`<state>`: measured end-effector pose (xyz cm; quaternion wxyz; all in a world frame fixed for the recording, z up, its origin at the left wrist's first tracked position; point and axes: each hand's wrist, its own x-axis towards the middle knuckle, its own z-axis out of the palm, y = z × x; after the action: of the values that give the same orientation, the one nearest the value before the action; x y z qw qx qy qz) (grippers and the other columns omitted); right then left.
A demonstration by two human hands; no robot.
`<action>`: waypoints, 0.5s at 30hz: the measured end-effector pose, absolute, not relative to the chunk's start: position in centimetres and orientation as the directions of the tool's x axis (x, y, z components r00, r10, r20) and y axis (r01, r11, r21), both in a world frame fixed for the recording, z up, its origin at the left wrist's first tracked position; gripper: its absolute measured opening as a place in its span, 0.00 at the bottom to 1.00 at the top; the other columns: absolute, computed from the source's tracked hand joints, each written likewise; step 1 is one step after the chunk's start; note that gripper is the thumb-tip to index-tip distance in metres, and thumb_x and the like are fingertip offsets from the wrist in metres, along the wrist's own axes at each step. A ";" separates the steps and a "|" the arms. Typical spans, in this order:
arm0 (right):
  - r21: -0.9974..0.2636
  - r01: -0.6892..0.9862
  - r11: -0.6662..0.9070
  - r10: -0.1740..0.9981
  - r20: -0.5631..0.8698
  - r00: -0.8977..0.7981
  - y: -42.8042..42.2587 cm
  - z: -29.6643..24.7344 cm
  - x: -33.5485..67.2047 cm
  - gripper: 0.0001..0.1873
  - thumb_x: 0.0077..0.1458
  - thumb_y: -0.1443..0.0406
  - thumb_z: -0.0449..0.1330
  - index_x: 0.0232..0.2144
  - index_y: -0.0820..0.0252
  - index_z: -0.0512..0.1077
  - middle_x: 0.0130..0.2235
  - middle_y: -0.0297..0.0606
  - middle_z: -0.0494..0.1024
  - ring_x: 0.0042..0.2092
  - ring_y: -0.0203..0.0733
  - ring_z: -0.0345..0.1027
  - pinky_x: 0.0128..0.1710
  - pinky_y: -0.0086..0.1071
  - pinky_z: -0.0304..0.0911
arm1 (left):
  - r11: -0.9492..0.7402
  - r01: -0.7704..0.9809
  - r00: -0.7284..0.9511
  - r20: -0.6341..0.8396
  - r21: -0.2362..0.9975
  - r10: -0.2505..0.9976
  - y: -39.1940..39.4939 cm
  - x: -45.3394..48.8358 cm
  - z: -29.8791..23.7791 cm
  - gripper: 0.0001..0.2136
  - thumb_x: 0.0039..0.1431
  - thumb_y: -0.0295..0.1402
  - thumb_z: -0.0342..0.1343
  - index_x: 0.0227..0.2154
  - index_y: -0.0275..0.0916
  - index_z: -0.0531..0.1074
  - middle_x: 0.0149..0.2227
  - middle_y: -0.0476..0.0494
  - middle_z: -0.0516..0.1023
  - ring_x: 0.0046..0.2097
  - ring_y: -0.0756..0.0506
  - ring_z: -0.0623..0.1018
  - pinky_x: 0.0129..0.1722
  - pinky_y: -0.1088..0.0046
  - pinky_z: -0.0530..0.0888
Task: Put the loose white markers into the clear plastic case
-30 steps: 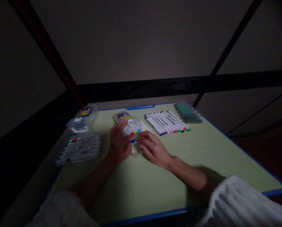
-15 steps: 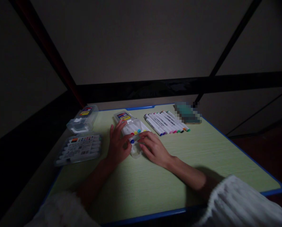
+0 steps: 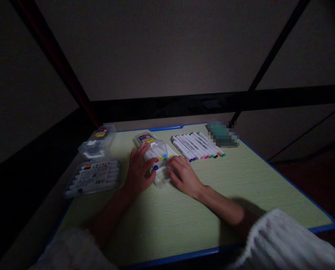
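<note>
A clear plastic marker case (image 3: 153, 147) lies open on the pale green table (image 3: 240, 187), with several white markers with coloured caps inside. My left hand (image 3: 138, 170) rests against the case's left side, fingers spread along it, thumb near a blue-capped marker (image 3: 155, 167). My right hand (image 3: 184, 174) lies at the case's near right corner, its fingers curled onto the marker ends. Whether it pinches one marker I cannot tell.
A row of several loose markers (image 3: 197, 145) lies right of the case, and beyond it is a blurred teal object (image 3: 222, 134). Two more marker cases sit at the table's left edge, one full (image 3: 95, 175) and one clear (image 3: 97, 144). A dark rail runs behind the table.
My right hand has drawn slightly toward me along the case's near end. The left hand has barely shifted. The case stays in place.
</note>
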<state>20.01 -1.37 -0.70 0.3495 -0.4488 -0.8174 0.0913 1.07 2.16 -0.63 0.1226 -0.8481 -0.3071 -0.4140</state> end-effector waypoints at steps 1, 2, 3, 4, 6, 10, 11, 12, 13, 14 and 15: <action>-0.463 0.669 0.581 0.797 0.488 -0.354 -1.4 -0.7 20.0 0.08 0.57 0.67 0.48 0.36 0.62 0.66 0.37 0.42 0.70 0.42 0.46 0.61 0.42 0.40 0.55 | -0.796 0.604 0.489 0.777 0.026 0.397 2.2 0.9 -0.5 0.14 0.48 0.24 0.54 0.40 0.42 0.67 0.60 0.40 0.57 0.61 0.37 0.57 0.57 0.46 0.56; -0.462 0.668 0.583 0.796 0.490 -0.356 -1.4 -0.7 20.0 0.08 0.57 0.67 0.48 0.36 0.62 0.66 0.37 0.42 0.70 0.42 0.45 0.61 0.42 0.40 0.55 | -0.809 0.588 0.507 0.776 0.006 0.374 2.2 0.8 -0.5 0.14 0.49 0.24 0.55 0.40 0.42 0.67 0.60 0.40 0.57 0.61 0.38 0.58 0.57 0.47 0.56; -0.462 0.666 0.586 0.794 0.491 -0.358 -1.4 -0.7 20.0 0.08 0.57 0.67 0.48 0.36 0.61 0.66 0.37 0.42 0.70 0.42 0.45 0.60 0.42 0.39 0.55 | -0.818 0.575 0.521 0.777 -0.012 0.354 2.3 0.7 -0.5 0.15 0.50 0.24 0.55 0.41 0.43 0.66 0.60 0.40 0.57 0.61 0.38 0.58 0.56 0.47 0.57; -0.461 0.665 0.588 0.793 0.493 -0.359 -1.4 -0.7 20.0 0.08 0.57 0.67 0.48 0.36 0.61 0.66 0.37 0.42 0.70 0.42 0.45 0.60 0.42 0.39 0.55 | -0.824 0.566 0.529 0.779 -0.027 0.338 2.3 0.6 -0.5 0.15 0.50 0.24 0.55 0.41 0.43 0.66 0.60 0.41 0.56 0.61 0.38 0.58 0.56 0.47 0.57; -0.461 0.663 0.590 0.791 0.493 -0.361 -1.4 -0.7 20.0 0.08 0.57 0.68 0.48 0.36 0.61 0.66 0.37 0.42 0.70 0.42 0.45 0.60 0.42 0.39 0.55 | -0.829 0.557 0.535 0.784 -0.047 0.315 2.5 0.4 -0.6 0.15 0.51 0.24 0.55 0.42 0.44 0.66 0.61 0.41 0.56 0.61 0.39 0.58 0.56 0.48 0.58; -0.462 0.668 0.583 0.797 0.485 -0.360 -1.3 -0.7 20.1 0.08 0.57 0.68 0.48 0.36 0.62 0.66 0.37 0.42 0.70 0.42 0.45 0.61 0.41 0.39 0.54 | -0.831 0.552 0.545 0.785 -0.069 0.296 2.6 0.4 -0.7 0.15 0.52 0.25 0.55 0.43 0.44 0.66 0.60 0.41 0.58 0.61 0.40 0.59 0.56 0.49 0.60; -0.462 0.670 0.581 0.798 0.483 -0.360 -1.3 -0.7 20.1 0.08 0.57 0.68 0.48 0.36 0.62 0.66 0.37 0.42 0.70 0.42 0.45 0.61 0.41 0.39 0.54 | -0.829 0.554 0.544 0.784 -0.069 0.298 2.6 0.5 -0.7 0.14 0.53 0.24 0.55 0.43 0.44 0.66 0.59 0.41 0.59 0.61 0.40 0.59 0.56 0.50 0.60; -0.461 0.672 0.580 0.799 0.482 -0.359 -1.3 -0.7 20.1 0.08 0.57 0.68 0.48 0.36 0.62 0.66 0.37 0.42 0.70 0.42 0.45 0.61 0.41 0.39 0.54 | -0.827 0.558 0.540 0.786 -0.067 0.301 2.6 0.5 -0.7 0.14 0.53 0.24 0.55 0.42 0.44 0.66 0.58 0.41 0.60 0.60 0.40 0.60 0.55 0.50 0.60; -0.462 0.671 0.580 0.799 0.482 -0.359 -1.3 -0.7 20.1 0.08 0.56 0.68 0.48 0.36 0.62 0.66 0.37 0.42 0.70 0.42 0.45 0.61 0.41 0.39 0.54 | -0.825 0.562 0.534 0.790 -0.065 0.302 2.6 0.5 -0.7 0.14 0.53 0.24 0.55 0.42 0.43 0.67 0.58 0.41 0.61 0.60 0.40 0.60 0.55 0.50 0.61; -0.462 0.670 0.581 0.798 0.484 -0.359 -1.3 -0.7 20.1 0.08 0.56 0.68 0.48 0.36 0.62 0.66 0.37 0.42 0.70 0.42 0.45 0.61 0.41 0.39 0.54 | -0.823 0.565 0.528 0.794 -0.063 0.302 2.6 0.5 -0.6 0.13 0.52 0.24 0.55 0.41 0.43 0.67 0.57 0.41 0.62 0.60 0.40 0.61 0.55 0.50 0.61; -0.461 0.669 0.583 0.797 0.485 -0.360 -1.3 -0.7 20.1 0.08 0.56 0.68 0.48 0.36 0.62 0.66 0.37 0.42 0.70 0.41 0.45 0.61 0.41 0.39 0.54 | -0.821 0.567 0.521 0.798 -0.060 0.302 2.6 0.6 -0.6 0.12 0.52 0.24 0.55 0.40 0.43 0.68 0.56 0.41 0.63 0.59 0.40 0.62 0.55 0.51 0.61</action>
<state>20.08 -1.33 -0.73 0.3465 -0.4473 -0.8193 0.0924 0.58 2.61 -0.63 0.1587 -0.8576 -0.2533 -0.4184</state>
